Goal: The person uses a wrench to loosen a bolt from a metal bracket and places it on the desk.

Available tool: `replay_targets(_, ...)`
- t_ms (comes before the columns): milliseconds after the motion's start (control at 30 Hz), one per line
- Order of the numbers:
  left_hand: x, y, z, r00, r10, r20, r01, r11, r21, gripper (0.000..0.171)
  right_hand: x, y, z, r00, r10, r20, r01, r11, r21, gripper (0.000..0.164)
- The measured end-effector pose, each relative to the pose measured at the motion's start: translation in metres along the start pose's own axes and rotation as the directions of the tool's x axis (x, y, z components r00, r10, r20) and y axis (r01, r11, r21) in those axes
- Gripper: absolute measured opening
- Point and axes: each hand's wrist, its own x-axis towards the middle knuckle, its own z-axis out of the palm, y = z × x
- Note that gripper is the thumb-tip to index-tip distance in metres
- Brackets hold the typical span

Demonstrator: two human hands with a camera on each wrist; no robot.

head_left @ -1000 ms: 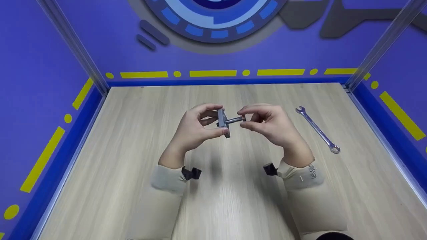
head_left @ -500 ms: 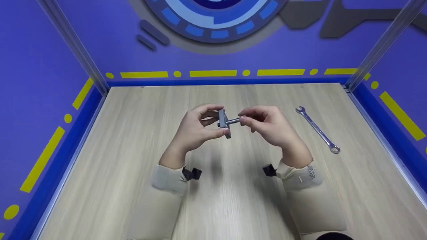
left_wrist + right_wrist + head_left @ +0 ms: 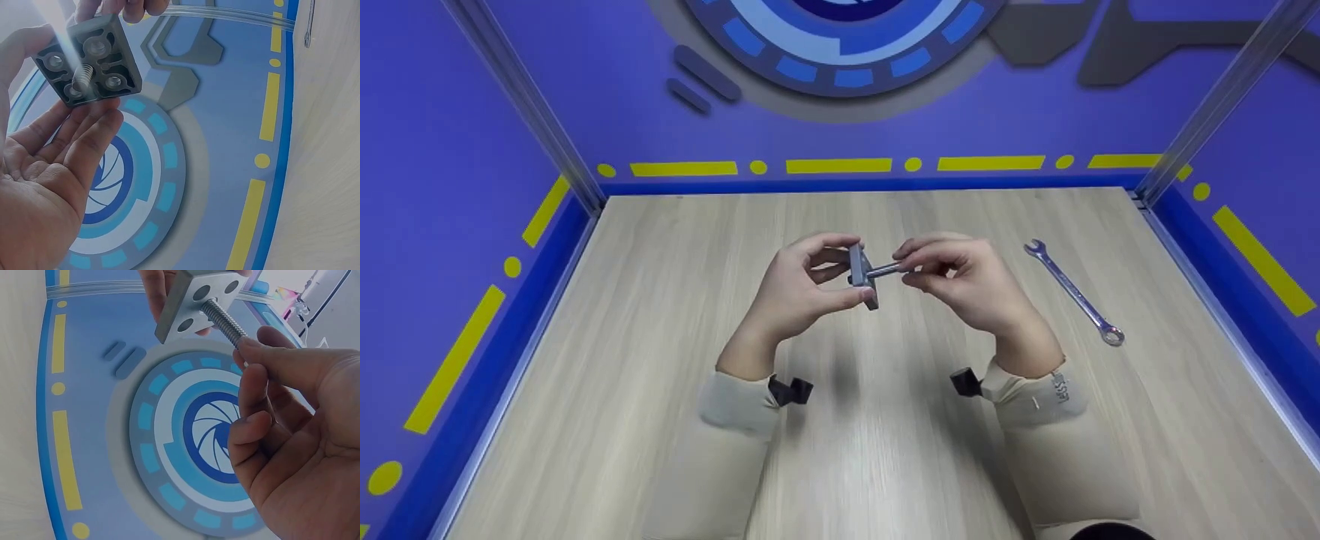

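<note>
My left hand [image 3: 799, 289] grips a square grey metal plate [image 3: 93, 62] by its edges, thumb below and fingers above, off the table. The plate has several round holes near its corners. A threaded bolt [image 3: 224, 320] passes through its middle; in the left wrist view a short threaded end sticks out from the recessed face. My right hand [image 3: 964, 277] pinches the bolt's far end between thumb and fingers, to the right of the plate. Those fingertips hide that end of the bolt.
On the wooden table [image 3: 855, 450], to the right of my right hand, lies a combination wrench [image 3: 1074, 292]. Blue panels [image 3: 840, 139] with yellow markings wall the table at the back and sides. A dark round object [image 3: 1112, 532] shows at the bottom edge.
The right hand's fingers have shifted round the bolt's end, the thumb rolling forward and then back. The left hand and the plate have stayed nearly still.
</note>
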Motion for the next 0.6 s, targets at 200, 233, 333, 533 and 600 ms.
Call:
replay_targets(200,-0.0006,0.0013,0.0009,1.000,0.001,0.005,-0.001,1.000,0.008,0.067,-0.0002,-0.0012,-0.0014,0.992,0.125,-0.004,-0.125,0.992,-0.010,0.018)
replay_targets(233,-0.0006,0.0014,0.0014,1.000,0.000,0.004,0.000,1.000,0.010,0.068,0.0003,-0.0010,-0.0015,0.987,0.159,-0.004,-0.159,0.987,-0.016,0.017)
replay_targets(333,-0.0005,0.0010,0.0028,1.000,-0.004,0.005,0.004,1.000,0.012,0.068,0.0021,-0.0005,-0.0007,0.969,0.245,0.004,-0.245,0.969,-0.042,0.021)
replay_targets(533,0.0000,0.0002,0.0035,1.000,-0.002,0.011,0.002,1.000,0.025,0.067,0.0029,-0.0002,-0.0001,0.963,0.268,0.016,-0.266,0.962,-0.062,0.027)
replay_targets(600,0.0001,0.0002,0.0033,1.000,0.000,0.012,0.000,1.000,0.027,0.067,0.0027,-0.0014,-0.0003,0.967,0.255,0.018,-0.254,0.966,-0.043,0.020)
